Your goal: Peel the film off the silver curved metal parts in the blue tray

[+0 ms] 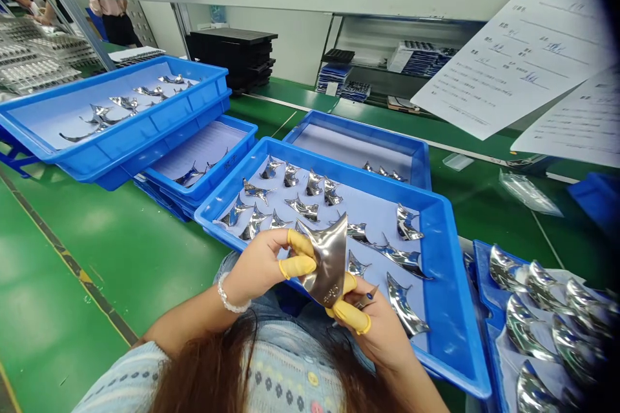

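Note:
A shiny curved metal piece (329, 258) with a pointed top corner is held up over the near edge of a blue tray (448, 258). My left hand (268, 264), in yellow finger cots, pinches its left edge. Yellow-tipped fingers of my right hand (371, 319) grip its lower right edge, and a thin pen-like tool (365, 297) also lies in that hand. Several similar polished pieces, such as a curved one (405, 304), rest on the tray's white lining.
Stacked blue trays (145, 135) with metal parts stand at left. Another tray (358, 132) sits behind the middle one. More shiny pieces (526, 329) fill a tray at right. Paper sheets (513, 45) hang at upper right. Black trays (232, 55) are piled behind.

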`<state>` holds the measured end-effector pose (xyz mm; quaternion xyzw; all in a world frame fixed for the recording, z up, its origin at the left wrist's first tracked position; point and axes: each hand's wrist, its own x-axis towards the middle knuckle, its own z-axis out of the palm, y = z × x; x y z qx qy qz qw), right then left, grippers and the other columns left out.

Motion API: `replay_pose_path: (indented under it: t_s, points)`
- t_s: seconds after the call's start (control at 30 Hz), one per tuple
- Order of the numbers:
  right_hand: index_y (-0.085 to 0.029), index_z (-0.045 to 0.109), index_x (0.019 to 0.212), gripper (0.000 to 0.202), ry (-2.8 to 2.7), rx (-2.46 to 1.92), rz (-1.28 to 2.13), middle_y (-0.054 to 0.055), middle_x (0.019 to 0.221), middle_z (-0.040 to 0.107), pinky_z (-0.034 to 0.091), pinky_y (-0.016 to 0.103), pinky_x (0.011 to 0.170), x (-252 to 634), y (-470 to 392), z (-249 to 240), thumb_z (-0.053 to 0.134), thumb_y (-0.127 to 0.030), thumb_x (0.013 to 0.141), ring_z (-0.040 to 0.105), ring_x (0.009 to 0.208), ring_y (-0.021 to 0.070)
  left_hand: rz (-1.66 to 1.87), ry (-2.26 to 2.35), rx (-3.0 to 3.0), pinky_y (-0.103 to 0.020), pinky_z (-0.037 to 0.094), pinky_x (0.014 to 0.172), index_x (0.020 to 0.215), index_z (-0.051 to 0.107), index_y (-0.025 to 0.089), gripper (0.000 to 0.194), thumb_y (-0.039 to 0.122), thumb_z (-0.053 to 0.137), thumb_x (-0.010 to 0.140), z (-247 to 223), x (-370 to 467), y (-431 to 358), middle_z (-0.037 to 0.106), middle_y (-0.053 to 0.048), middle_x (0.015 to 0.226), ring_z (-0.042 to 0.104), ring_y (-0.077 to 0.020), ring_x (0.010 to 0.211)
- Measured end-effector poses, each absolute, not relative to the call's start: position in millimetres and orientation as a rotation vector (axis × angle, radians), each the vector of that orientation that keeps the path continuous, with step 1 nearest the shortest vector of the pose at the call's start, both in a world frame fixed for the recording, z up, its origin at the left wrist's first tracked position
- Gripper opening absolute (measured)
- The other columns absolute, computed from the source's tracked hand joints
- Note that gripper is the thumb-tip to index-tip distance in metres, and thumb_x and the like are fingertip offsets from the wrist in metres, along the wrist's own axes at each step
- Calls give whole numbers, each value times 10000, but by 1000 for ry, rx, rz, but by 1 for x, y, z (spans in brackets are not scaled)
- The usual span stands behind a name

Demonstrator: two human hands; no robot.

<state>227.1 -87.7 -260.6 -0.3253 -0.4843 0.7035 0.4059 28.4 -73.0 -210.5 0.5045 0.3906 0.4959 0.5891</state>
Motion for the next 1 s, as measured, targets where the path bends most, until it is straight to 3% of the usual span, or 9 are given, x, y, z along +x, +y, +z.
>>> replay_pose_path:
  t_s: [0.13, 0.33, 0.5, 0.67, 0.83, 1.0]
  points:
    - [-211, 680, 747, 163, -1215, -770, 1769, -3, 644, 558, 368, 244, 541, 228, -87, -260, 801, -307, 697, 442, 558, 131, 1152, 932, 1269, -246, 421, 699, 721, 640, 149, 221, 356, 716, 719, -210, 27, -75, 606, -9, 710, 522, -118, 681]
    - [-188, 612, 681, 291, -1357, -755, 1592, 3, 646, 506, 329, 271, 558, 224, -90, -256, 732, -445, 744, 415, 592, 152, 1167, 868, 1226, -264, 443, 707, 695, 582, 149, 315, 441, 692, 734, -226, 34, -66, 608, -10, 661, 556, -132, 658]
    - [-188, 536, 661, 234, -1614, -1071, 1182, -9, 602, 488, 337, 255, 523, 236, -71, -227, 610, -351, 812, 416, 554, 144, 1200, 978, 1116, -281, 474, 790, 860, 664, 140, 295, 417, 671, 757, -255, 41, -44, 687, -59, 825, 623, -172, 814]
    - [-190, 536, 723, 123, -2246, -1770, 437, 5, 697, 600, 387, 243, 594, 264, -1, -205, 525, -234, 837, 549, 654, 169, 1158, 1050, 1246, -297, 474, 855, 997, 684, 136, 322, 391, 583, 829, -270, 40, -38, 704, -97, 962, 635, -189, 911]
    - [-137, 593, 823, 51, -2390, -2091, 194, 70, 782, 625, 434, 303, 667, 286, 72, -232, 557, -153, 855, 594, 773, 218, 1036, 1097, 1453, -272, 488, 794, 973, 706, 161, 275, 352, 552, 849, -269, 40, -45, 713, -85, 950, 644, -184, 876]
    - [-118, 617, 952, 158, -2553, -2285, 162, 60, 957, 624, 511, 381, 768, 296, 100, -261, 600, -270, 910, 610, 857, 198, 1044, 1082, 1481, -269, 490, 781, 954, 713, 168, 263, 349, 557, 842, -269, 40, -47, 720, -81, 917, 653, -186, 846]
